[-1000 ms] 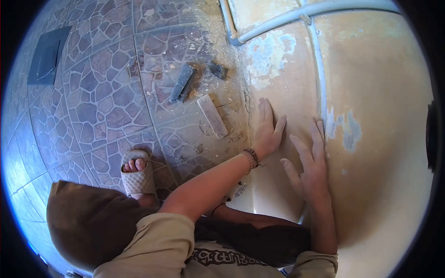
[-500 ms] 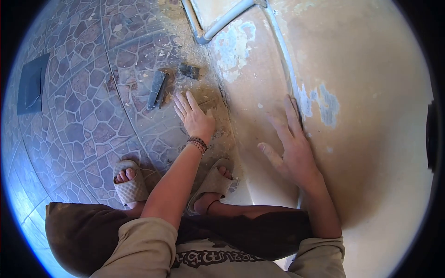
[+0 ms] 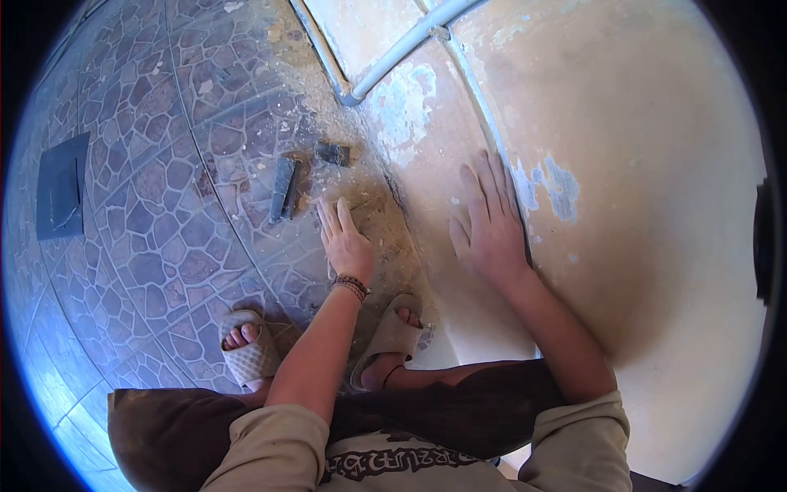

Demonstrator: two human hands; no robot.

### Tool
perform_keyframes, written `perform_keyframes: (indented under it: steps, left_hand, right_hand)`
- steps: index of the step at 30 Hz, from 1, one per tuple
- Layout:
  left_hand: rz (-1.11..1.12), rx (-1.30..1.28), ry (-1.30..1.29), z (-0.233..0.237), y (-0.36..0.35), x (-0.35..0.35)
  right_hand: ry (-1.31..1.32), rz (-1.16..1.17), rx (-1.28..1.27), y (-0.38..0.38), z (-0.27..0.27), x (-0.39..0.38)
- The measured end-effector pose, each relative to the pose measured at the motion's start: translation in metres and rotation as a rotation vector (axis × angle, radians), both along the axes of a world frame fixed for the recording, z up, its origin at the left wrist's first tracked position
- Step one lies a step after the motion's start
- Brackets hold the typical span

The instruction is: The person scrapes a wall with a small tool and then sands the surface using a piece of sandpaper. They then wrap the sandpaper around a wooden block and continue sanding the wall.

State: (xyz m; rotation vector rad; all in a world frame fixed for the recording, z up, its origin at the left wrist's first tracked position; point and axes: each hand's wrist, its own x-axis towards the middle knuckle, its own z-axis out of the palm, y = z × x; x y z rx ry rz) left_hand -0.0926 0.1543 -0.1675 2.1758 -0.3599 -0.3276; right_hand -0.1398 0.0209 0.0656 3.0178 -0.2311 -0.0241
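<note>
My left hand [image 3: 350, 248], with a braided bracelet at its wrist, reaches low over the dusty tiled floor [image 3: 156, 205], fingers stretched out. Just ahead of its fingertips lies a long dark block [image 3: 284, 190], and beyond that a shorter dark piece [image 3: 332, 153]. What kind of pieces they are does not show. My right hand [image 3: 494, 230] lies flat against the lower, stepped-out part of the beige wall [image 3: 447, 164], fingers pointing away from me. Its outer edge is right along the step line where the upper wall begins.
A grey pipe [image 3: 410, 49] runs along the wall and bends down at the corner. Peeling paint patches [image 3: 561, 190] mark the wall. A dark square plate [image 3: 61, 187] lies at the floor's left. My sandalled feet [image 3: 250, 348] stand close behind the left hand.
My right hand has shifted forward along the wall, its fingers now closer together and flatter. My left hand stays near the dark blocks. The whole view has tilted slightly.
</note>
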Motion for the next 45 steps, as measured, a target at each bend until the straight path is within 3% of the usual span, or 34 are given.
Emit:
perform_keyframes:
  steps: [2, 9, 12, 15, 19, 23, 29, 32, 35, 38, 41, 45]
  left_hand:
    - [-0.033, 0.157, -0.046, 0.004, 0.005, 0.002]
    - [0.015, 0.242, -0.025, 0.015, 0.018, 0.016]
    - [0.036, 0.253, 0.009, 0.021, 0.020, 0.021]
    - [0.025, 0.258, 0.023, 0.028, 0.020, 0.023]
    - [-0.042, 0.334, 0.077, 0.025, 0.023, 0.024]
    - [-0.089, 0.345, 0.069, 0.014, 0.024, 0.022]
    - [-0.021, 0.203, 0.047, 0.013, 0.022, 0.030]
    - [0.018, 0.120, 0.067, 0.018, 0.014, 0.036]
    - [0.022, 0.027, 0.104, 0.027, 0.006, 0.043]
    - [0.082, -0.195, 0.099, 0.020, -0.002, 0.042]
    - [0.159, -0.300, 0.226, 0.025, -0.009, 0.046]
    - [0.203, -0.539, 0.350, 0.027, -0.027, 0.049]
  right_hand:
    - [-0.045, -0.008, 0.037, -0.003, 0.001, 0.026]
    - [-0.238, 0.111, -0.015, -0.028, -0.016, 0.118]
    - [-0.273, 0.077, 0.365, -0.027, -0.014, 0.142]
    - [-0.221, 0.479, 0.183, -0.014, -0.020, 0.143]
    - [-0.346, 0.104, 0.012, -0.012, -0.017, 0.139]
    - [-0.187, 0.169, -0.049, -0.030, -0.023, 0.139]
    - [-0.393, 0.080, 0.051, -0.029, -0.016, 0.146]
    - [-0.343, 0.152, 0.090, -0.037, -0.018, 0.146]
    - [-0.352, -0.025, 0.294, -0.030, -0.012, 0.156]
    - [-0.086, 0.012, 0.427, -0.019, -0.001, 0.133]
    - [-0.225, 0.281, 0.242, -0.009, -0.005, 0.099]
    - [-0.217, 0.136, 0.062, 0.006, 0.046, 0.067]
